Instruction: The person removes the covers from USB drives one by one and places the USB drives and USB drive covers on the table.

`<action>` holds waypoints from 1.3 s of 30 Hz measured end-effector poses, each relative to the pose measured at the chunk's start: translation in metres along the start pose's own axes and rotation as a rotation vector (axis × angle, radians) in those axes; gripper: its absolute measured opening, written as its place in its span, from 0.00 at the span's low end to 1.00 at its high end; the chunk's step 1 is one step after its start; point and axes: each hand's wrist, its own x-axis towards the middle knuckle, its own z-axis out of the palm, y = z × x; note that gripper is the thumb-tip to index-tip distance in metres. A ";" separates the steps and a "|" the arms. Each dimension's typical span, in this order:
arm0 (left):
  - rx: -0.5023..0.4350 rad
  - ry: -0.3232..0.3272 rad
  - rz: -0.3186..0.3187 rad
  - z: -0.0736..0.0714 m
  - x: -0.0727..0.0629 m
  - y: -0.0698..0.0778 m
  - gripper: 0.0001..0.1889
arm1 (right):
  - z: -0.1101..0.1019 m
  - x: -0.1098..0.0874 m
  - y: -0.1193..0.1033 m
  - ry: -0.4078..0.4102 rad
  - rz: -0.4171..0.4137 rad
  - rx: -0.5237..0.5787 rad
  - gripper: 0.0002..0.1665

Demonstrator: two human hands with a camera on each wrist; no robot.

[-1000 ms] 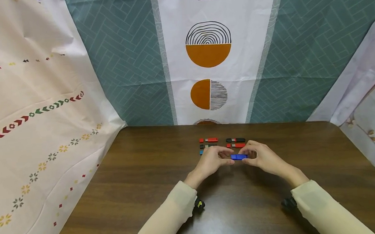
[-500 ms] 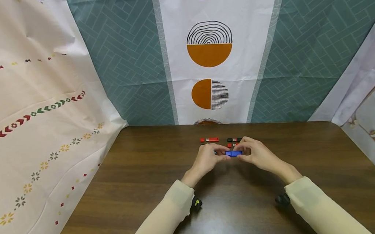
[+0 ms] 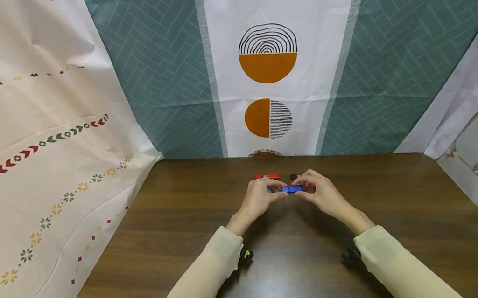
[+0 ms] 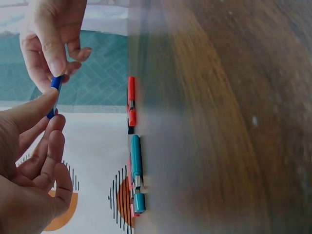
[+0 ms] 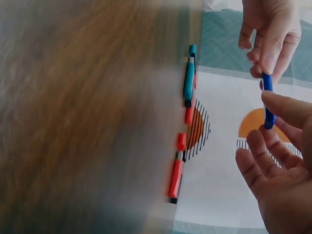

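Observation:
A blue USB flash drive (image 3: 292, 189) is held level above the table, its two parts meeting at a seam. My left hand (image 3: 256, 199) pinches its left end between thumb and fingers, and my right hand (image 3: 326, 197) pinches the right end. In the left wrist view the blue drive (image 4: 56, 90) shows edge-on between both thumbs. Beyond the hands lies a teal USB drive (image 4: 136, 156) with its cap (image 4: 140, 202) apart at the plug end. A red USB drive (image 5: 176, 178) lies near it, cap off and metal plug showing.
Another red USB drive (image 3: 271, 176) and a black one (image 3: 295, 177), partly hidden by the right hand, lie toward the back of the brown wooden table (image 3: 177, 219). A patterned cloth (image 3: 166, 80) hangs behind the far edge.
Both hands have moved left and slightly farther from me, carrying the blue USB drive between them. They now cover more of the drives lying behind.

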 end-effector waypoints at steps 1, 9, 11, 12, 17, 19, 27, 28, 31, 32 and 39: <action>-0.001 0.001 -0.002 0.000 0.000 0.000 0.12 | 0.001 0.000 0.000 0.007 0.003 0.005 0.15; 0.016 -0.007 -0.008 0.000 0.002 0.001 0.13 | 0.002 0.001 0.000 0.014 0.011 0.007 0.14; 0.029 -0.012 0.004 0.000 0.002 0.002 0.13 | 0.001 0.000 0.000 0.012 0.013 0.003 0.13; 0.033 -0.014 0.010 0.000 0.003 0.002 0.13 | 0.000 0.000 0.000 0.011 0.014 0.001 0.13; 0.039 -0.013 0.025 0.001 0.006 0.002 0.12 | -0.003 -0.001 0.000 0.009 0.023 0.002 0.13; 0.034 -0.007 0.028 0.000 0.006 0.002 0.12 | -0.003 0.000 0.000 0.011 0.028 0.010 0.13; 0.004 0.001 0.069 0.000 0.007 0.001 0.12 | -0.004 0.001 0.003 0.013 0.061 0.053 0.13; 0.007 0.001 0.076 -0.001 0.007 0.001 0.12 | -0.004 0.001 0.003 0.011 0.062 0.057 0.13; 0.016 -0.001 0.092 -0.001 0.008 0.001 0.13 | -0.005 0.001 0.002 0.004 0.058 0.066 0.14; 0.018 -0.002 0.095 -0.002 0.007 0.002 0.12 | -0.006 0.001 0.002 -0.002 0.059 0.068 0.14; 0.029 -0.028 0.092 -0.002 0.003 0.002 0.12 | -0.009 -0.001 0.001 -0.024 0.038 0.060 0.13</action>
